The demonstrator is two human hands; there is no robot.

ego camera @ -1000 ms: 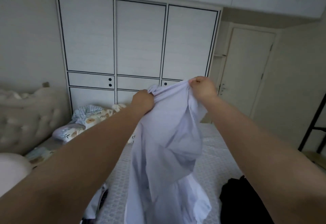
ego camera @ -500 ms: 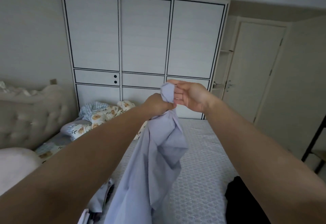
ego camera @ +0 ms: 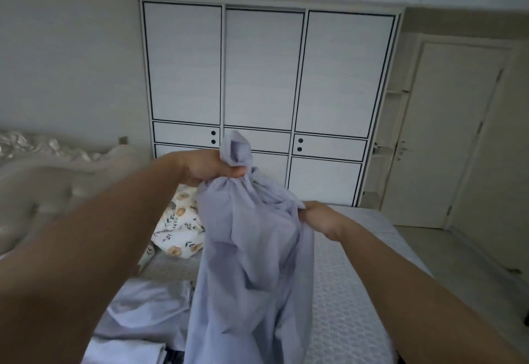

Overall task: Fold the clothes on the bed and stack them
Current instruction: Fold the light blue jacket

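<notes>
My left hand (ego camera: 213,167) is up high now, fingers curled tight round a bunched knot of the pale lilac garment (ego camera: 252,249), with a tuft of cloth poking out above the fist. The change is on the other side: half a second ago my right hand sat right next to the left at the top of the cloth, fingers loose, and now my right hand (ego camera: 316,217) has dropped lower and further right, gripping the garment's right edge — I can see it closed into the fabric, though the fingertips themselves are buried in the folds, so I can't tell exactly how they pinch. A second ago both fists held the top edge apart; so I read this as me hunting along the hem for a proper corner or shoulder, not folding yet. The garment hangs in the air in front of me, over the near middle of the bed (ego camera: 357,292), still crumpled and twisted. More pale clothes (ego camera: 148,309) lie loose on the mattress at near left, and a flowered quilt (ego camera: 180,229) sits further left. No stack in sight from here. As for writing: nothing readable, no labels or brands on the cloth or on the wardrobe (ego camera: 266,77) at the far side.
</notes>
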